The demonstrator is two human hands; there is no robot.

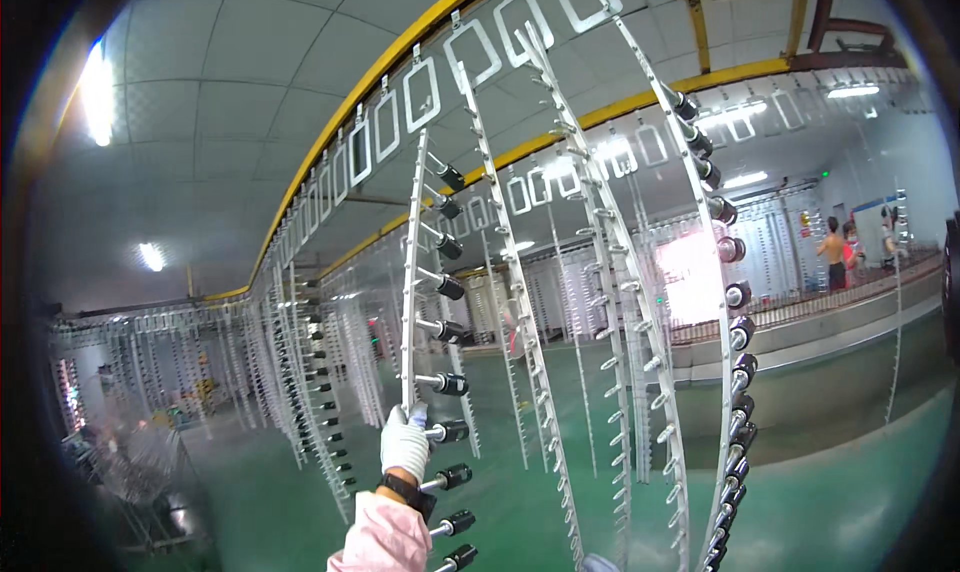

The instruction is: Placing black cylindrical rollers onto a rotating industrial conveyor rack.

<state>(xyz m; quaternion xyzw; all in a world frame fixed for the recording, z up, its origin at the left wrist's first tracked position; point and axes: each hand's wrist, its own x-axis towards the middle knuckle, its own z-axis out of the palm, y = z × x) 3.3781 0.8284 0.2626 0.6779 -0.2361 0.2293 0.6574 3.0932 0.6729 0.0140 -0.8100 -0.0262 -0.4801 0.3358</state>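
Note:
My left hand [405, 444], in a white glove with a pink sleeve and a dark wristband, is closed round a long pale hanging rack bar [411, 272]. Short metal pegs stick out from this bar, each bearing a black cylindrical part [450, 288]. The bar's upper end is near a white rectangular hanger frame [422, 94]; whether it is hooked on cannot be told. At the lower edge only a small pale rounded piece shows, perhaps my right hand [598, 563]; its fingers are hidden. Just to the right hangs a rack bar [515, 272] with bare pegs.
Another bar [722, 272] at the right carries several black parts. Hanger frames run along a yellow overhead rail [345, 97]. More racks hang at the left and back. A low wall [800, 344] crosses the far right, with people [832, 254] beyond. The floor [300, 532] is green.

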